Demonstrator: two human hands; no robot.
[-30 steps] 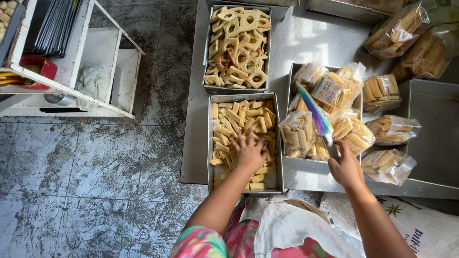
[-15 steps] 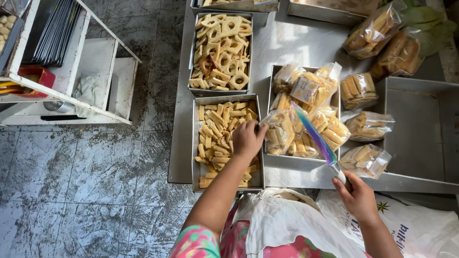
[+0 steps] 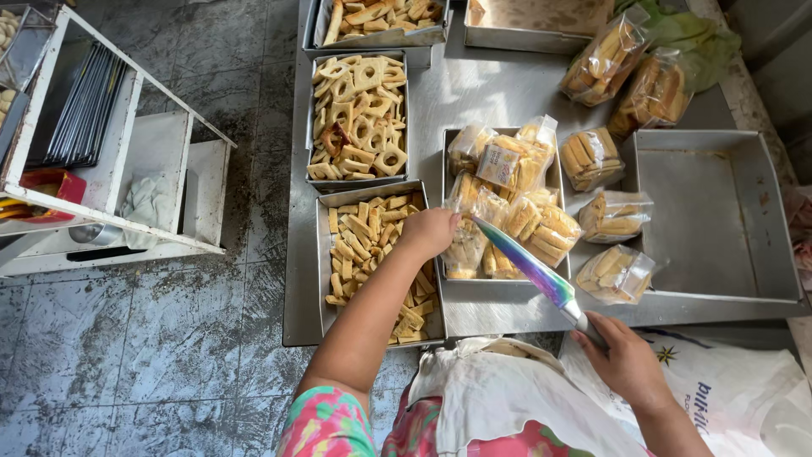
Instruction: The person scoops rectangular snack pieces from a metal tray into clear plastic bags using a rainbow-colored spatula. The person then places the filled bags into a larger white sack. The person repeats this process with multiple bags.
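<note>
A: What does your left hand do here?

B: It reaches over the near tray, the one filled with stick biscuits. The fingers curl down at the tray's right edge, toward the biscuits. Whether they pinch one I cannot tell; the back of my hand hides the tips.

A: And your right hand?

B: It is closed round the handle of a knife. The blade, with a rainbow sheen, points up and left. Its tip lies over the middle tray, near my left hand but not touching it.

A: What lies in the middle tray?

B: Clear bags packed with biscuits, heaped together. More bags lie on the steel table just right of that tray, and two lie farther off, near the top.

A: What else surrounds the hands?

B: Beyond the near tray sits a tray of ring biscuits, touching it end to end. Past that, another tray holds long pieces. At the right stands a large tray with nothing in it. A white cloth covers my lap. A white rack stands on the floor to the left, well apart from the table.
</note>
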